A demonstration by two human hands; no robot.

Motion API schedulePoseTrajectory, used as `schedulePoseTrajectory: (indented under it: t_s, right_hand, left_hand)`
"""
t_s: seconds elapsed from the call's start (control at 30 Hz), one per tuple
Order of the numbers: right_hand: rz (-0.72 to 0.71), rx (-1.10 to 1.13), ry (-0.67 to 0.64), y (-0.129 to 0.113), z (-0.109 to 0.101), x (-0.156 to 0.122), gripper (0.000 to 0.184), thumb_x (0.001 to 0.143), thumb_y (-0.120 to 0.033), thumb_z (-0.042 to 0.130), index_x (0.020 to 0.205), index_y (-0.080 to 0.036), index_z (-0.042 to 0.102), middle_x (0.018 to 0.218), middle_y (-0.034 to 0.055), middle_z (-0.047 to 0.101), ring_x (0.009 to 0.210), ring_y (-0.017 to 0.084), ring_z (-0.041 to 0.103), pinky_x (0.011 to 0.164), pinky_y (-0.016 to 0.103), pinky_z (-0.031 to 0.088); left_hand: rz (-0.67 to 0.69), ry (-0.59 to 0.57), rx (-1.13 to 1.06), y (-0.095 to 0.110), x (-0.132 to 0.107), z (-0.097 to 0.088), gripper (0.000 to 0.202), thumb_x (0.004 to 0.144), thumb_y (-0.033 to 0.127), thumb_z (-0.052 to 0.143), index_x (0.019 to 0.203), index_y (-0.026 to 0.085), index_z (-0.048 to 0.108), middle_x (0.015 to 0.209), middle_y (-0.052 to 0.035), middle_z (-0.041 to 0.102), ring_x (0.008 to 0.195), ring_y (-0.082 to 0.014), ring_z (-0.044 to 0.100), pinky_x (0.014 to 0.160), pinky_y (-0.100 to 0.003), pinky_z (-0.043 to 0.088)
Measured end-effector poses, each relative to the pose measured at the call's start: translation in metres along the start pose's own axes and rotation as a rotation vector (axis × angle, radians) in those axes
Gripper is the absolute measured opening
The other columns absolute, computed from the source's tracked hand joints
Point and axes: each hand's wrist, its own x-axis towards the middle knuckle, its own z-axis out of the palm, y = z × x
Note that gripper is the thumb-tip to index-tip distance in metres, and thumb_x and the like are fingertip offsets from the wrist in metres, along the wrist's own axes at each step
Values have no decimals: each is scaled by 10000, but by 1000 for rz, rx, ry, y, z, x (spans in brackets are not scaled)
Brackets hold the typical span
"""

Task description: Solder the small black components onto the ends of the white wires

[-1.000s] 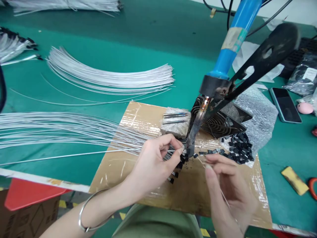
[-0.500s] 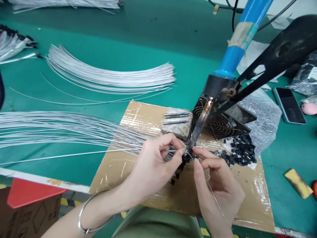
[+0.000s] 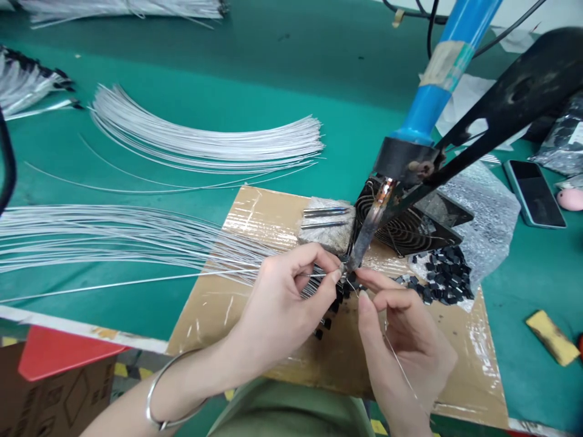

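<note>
My left hand is closed in a pinch on a thin white wire, which trails off to the left edge. Its end lies at the dark tip of a soldering iron that slants down from a fixed stand. From the right, my right hand grips a strand of solder wire between thumb and fingers. The strand bends up to the iron tip and hangs down over my palm. Small black connectors on other wires lie under and beside my left hand. My fingertips partly hide the joint.
A cardboard sheet covers the green bench. On it are a pale block with metal tips, a black fan and loose black connectors. A white wire bundle, phone and yellow sponge lie around.
The view has shifted slightly. My right hand has moved a little to the right and down, and the solder strand bends more near the iron tip. My left hand keeps its pinch.
</note>
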Motion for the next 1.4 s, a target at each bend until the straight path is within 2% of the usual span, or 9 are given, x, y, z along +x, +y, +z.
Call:
schedulePoseTrajectory:
  t_s: [0.23, 0.63, 0.87, 1.0, 1.2, 1.4]
  right_hand:
    - [-2, 27, -10, 2, 0, 0, 171, 976, -105, 725, 892, -240, 664, 1223, 71, 842, 1140, 205, 812, 982, 318, 629]
    - [-7, 11, 8, -2, 1, 1, 175, 971, -107, 729, 876, -241, 666, 1212, 53, 848, 1125, 179, 817, 944, 263, 617]
    - [-7, -2, 29, -2, 2, 1, 162, 966, -134, 745, 866, -238, 671, 1176, 80, 855, 1090, 221, 830, 905, 314, 645]
    - [-8, 2, 33, -2, 3, 2, 150, 974, -147, 742, 872, -235, 676, 1188, 92, 853, 1080, 225, 830, 919, 332, 650]
    - [-32, -6, 17, -1, 3, 1, 160, 965, -110, 741, 895, -239, 677, 1203, 69, 849, 1132, 200, 815, 926, 283, 629]
    - [-86, -44, 11, 4, 2, -5, 178, 964, -76, 729, 936, -240, 666, 1214, 83, 843, 1144, 213, 814, 976, 311, 630]
  left_hand:
    - [18, 14, -7, 0, 1, -1, 102, 849, 213, 619, 763, 192, 670, 822, -41, 782, 667, -150, 642, 531, -266, 380]
    - [31, 10, -5, 1, 1, -1, 120, 862, 221, 618, 756, 192, 666, 808, -51, 777, 646, -149, 627, 520, -263, 365]
    - [34, 20, 26, -1, 0, -1, 112, 856, 222, 625, 763, 191, 679, 795, -46, 770, 598, -134, 578, 505, -265, 335]
    - [43, 25, 20, -1, 0, -1, 110, 860, 218, 625, 768, 193, 678, 816, -51, 781, 626, -146, 611, 510, -265, 343]
    - [59, 34, 7, 0, 0, 0, 119, 860, 212, 606, 760, 197, 667, 818, -49, 788, 661, -157, 647, 530, -269, 375]
    - [47, 33, 22, -1, 0, 0, 109, 851, 215, 601, 764, 199, 665, 798, -46, 782, 680, -169, 665, 531, -271, 383]
